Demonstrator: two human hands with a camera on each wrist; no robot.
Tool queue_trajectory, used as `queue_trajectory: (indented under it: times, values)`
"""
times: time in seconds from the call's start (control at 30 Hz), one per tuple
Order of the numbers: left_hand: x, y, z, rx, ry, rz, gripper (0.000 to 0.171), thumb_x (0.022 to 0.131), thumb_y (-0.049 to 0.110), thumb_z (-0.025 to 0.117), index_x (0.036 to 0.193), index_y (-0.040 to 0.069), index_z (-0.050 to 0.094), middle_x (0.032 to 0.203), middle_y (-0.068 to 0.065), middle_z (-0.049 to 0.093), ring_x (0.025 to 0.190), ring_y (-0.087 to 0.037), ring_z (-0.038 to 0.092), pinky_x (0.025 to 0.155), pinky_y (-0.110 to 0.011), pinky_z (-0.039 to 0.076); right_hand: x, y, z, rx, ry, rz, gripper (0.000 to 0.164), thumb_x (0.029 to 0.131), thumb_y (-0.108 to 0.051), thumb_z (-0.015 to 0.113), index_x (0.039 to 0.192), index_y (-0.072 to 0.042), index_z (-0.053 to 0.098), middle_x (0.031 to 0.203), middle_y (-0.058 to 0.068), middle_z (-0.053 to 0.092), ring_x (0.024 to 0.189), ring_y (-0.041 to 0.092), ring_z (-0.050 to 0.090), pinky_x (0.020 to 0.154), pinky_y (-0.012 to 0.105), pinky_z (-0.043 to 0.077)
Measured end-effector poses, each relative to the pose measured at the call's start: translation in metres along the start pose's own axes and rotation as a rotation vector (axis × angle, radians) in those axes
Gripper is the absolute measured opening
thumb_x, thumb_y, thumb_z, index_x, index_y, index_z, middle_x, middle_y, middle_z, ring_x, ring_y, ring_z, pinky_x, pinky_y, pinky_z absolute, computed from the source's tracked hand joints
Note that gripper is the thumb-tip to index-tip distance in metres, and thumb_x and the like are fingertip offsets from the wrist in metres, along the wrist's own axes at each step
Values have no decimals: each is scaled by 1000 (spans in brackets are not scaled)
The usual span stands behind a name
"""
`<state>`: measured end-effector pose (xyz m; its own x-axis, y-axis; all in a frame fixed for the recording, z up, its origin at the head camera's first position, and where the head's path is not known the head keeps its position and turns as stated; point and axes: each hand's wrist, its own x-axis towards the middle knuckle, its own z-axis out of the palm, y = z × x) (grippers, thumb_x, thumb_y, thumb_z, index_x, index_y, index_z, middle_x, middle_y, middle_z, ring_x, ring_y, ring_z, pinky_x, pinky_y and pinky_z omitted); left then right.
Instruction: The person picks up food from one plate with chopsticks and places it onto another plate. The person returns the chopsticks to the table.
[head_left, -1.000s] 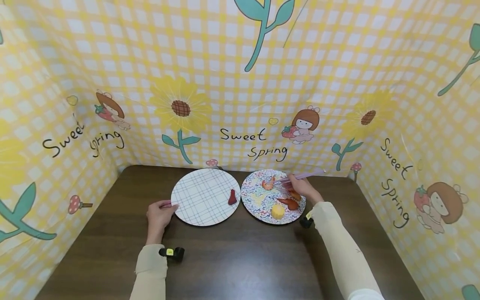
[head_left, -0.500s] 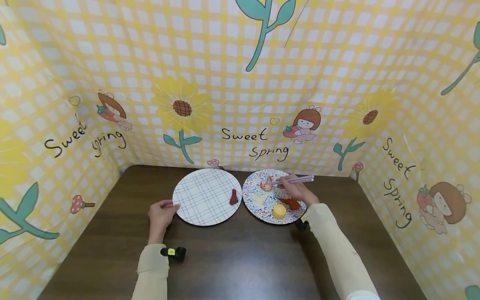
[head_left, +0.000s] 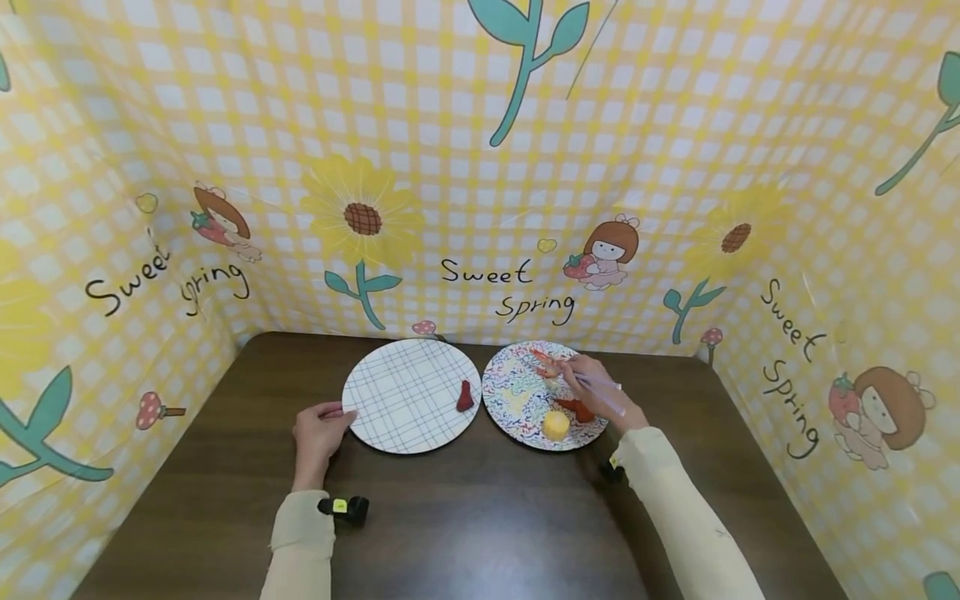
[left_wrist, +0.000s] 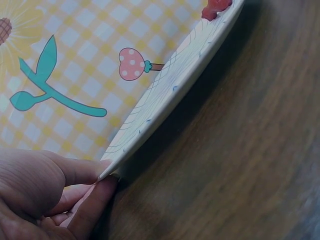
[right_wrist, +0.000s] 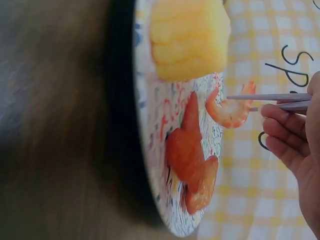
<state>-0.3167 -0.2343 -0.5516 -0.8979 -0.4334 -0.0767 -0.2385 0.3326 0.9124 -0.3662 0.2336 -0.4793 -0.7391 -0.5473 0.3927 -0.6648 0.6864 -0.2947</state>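
My left hand [head_left: 318, 433] pinches the left rim of a white plate [head_left: 405, 392] with a blue line grid, thumb on top and fingers beneath. A dark red piece of toy food [head_left: 465, 396] lies near that plate's right edge. My right hand [head_left: 596, 387] holds pale purple chopsticks [right_wrist: 280, 97] over a multicoloured speckled plate [head_left: 502, 408]. Between the chopstick tips is a toy shrimp [right_wrist: 229, 114]; whether it is off the plate I cannot tell. A yellow corn piece [right_wrist: 187, 40], a reddish-brown drumstick-like piece [right_wrist: 186, 155] and an orange-brown piece [right_wrist: 202, 186] lie beside it.
Both plates sit side by side at the back of a dark wooden table [head_left: 450, 517]. A yellow checked cloth [head_left: 480, 200] rises behind and at both sides. In the left hand, a pink sliver [head_left: 330, 409] shows, its kind unclear.
My right hand has shifted and turned, so the chopsticks' rear ends now slant towards me. The shrimp has turned and moved slightly right. My left hand keeps its hold on the plate.
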Motion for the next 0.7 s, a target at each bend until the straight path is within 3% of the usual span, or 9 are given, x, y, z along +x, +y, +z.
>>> queue_trajectory:
  times: [0.03,0.07,0.23,0.33,0.43,0.57,0.7]
  values:
    - [0,0,0,0,0,2,40,88,15,79,118,-9,69,107,-24,72,84,-17,66,61,-17,47,-1,-2,-1,-5,1,-14,33,107,-5,46,86,4,69,72,8,61,71,10,50,78,19,42]
    - [0,1,0,0,-1,5,40,88,14,79,118,-10,69,107,-25,72,84,-17,66,61,-17,47,-2,-2,-1,87,55,-36,28,106,-8,51,96,2,75,77,12,64,72,15,51,73,25,44]
    - [1,1,0,-4,2,-11,40,89,15,77,120,-10,68,110,-26,70,91,-23,66,62,-17,46,-3,-8,-5,-101,14,-99,21,101,0,55,105,2,76,80,9,66,76,21,58,73,37,51]
    - [1,1,0,-11,5,-15,41,89,15,77,120,-9,68,112,-26,70,92,-24,66,62,-16,46,-1,-14,-9,-11,-45,-25,24,102,1,52,108,3,76,79,11,68,77,24,61,75,41,51]
    - [1,1,-1,-10,1,-21,41,89,15,77,120,-9,68,112,-26,70,92,-24,66,62,-16,47,0,-14,-8,82,-80,37,28,105,-1,49,96,3,75,72,9,65,69,21,58,70,41,50]
    - [-1,2,0,-6,-11,-29,42,90,16,77,122,-9,67,115,-27,69,99,-30,67,63,-16,46,0,-8,-4,130,-72,65,39,106,-7,51,69,-4,63,58,-1,50,56,11,42,62,34,42]
    - [-1,2,1,-7,-13,-30,42,90,16,77,123,-9,67,116,-28,69,102,-33,67,64,-16,47,-1,3,-2,130,-36,52,46,108,-14,51,62,-9,56,54,-5,43,52,4,33,57,24,37]
